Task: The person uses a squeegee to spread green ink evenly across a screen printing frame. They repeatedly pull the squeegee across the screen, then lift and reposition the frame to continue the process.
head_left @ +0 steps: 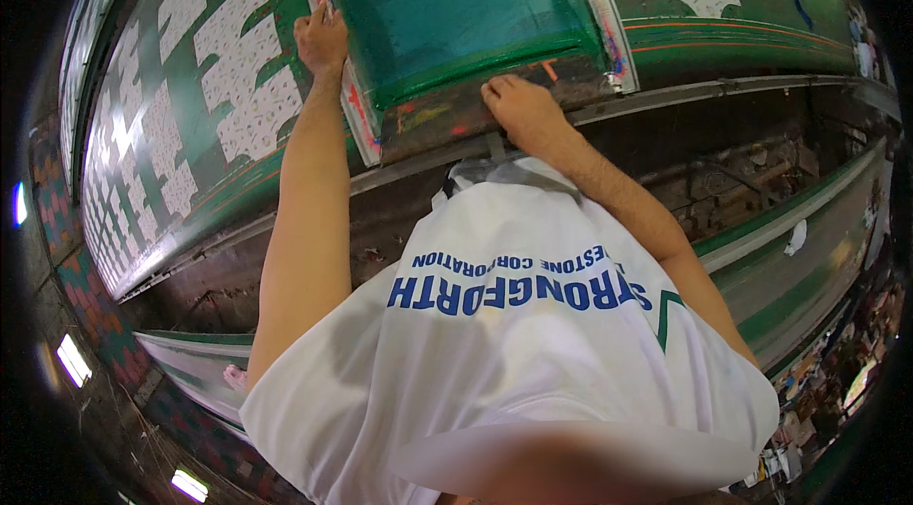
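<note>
A screen printing frame [369, 125] with paint-smeared pale side rails lies on a long printing table, green ink spread over its blue-green mesh [456, 10]. My left hand [321, 37] is closed round the frame's left rail. At the near end, my right hand [525, 113] rests with curled fingers on the dark, ink-stained strip of the frame. The fingertips touch that strip; the thumb is mostly hidden. Around the frame, the green table top [242, 177] carries rows of white speckled fabric pieces [242, 48] with scalloped edges.
A metal rail [685, 98] runs along the table's near edge, right in front of my body. Below it is a dark gap with debris. Another long green-edged table [799, 258] stands behind me. Cloth and clutter [808, 410] lie at the lower right.
</note>
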Available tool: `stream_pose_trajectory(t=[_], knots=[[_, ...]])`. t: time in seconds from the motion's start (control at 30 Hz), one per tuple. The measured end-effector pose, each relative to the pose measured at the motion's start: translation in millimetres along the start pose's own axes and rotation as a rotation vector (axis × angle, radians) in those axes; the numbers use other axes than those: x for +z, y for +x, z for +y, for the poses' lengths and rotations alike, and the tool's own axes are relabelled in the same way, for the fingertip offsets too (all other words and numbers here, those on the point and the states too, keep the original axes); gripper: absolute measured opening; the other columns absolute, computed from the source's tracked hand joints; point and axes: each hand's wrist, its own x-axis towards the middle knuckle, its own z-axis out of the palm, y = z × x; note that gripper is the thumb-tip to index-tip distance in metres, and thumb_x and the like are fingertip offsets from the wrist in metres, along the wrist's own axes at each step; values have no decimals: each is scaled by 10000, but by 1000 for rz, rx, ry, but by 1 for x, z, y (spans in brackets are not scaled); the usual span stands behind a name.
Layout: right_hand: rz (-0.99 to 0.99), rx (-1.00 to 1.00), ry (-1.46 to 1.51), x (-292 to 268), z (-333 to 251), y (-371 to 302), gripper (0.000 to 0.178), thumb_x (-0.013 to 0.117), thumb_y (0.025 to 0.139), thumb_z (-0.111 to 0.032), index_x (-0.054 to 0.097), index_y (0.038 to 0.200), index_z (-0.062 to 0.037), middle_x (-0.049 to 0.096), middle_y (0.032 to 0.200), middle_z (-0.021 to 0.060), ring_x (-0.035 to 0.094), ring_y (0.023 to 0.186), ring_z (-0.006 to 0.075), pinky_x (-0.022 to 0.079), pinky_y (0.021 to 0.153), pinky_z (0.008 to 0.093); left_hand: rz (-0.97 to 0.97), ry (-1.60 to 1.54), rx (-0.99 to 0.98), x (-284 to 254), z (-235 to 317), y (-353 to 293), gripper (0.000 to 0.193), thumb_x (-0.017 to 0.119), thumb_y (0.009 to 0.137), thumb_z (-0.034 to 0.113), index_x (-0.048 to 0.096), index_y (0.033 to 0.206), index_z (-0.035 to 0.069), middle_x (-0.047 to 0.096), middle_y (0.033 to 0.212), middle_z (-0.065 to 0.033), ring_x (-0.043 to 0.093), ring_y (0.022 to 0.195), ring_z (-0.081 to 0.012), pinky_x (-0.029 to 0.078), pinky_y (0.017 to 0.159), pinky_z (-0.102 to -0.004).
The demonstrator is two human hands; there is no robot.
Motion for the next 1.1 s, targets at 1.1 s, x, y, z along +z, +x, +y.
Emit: stream_pose_trajectory(t=[1.1], knots=[[320,734,259,-46,209,-25,460,818,683,-224,659,1058,-9,638,1011,173,656,957,384,545,823,477,-22,-73,17,-3,-5,-1,370,747,964,247,761,1329,185,627,987,-93,635,932,-269,526,859,-420]])
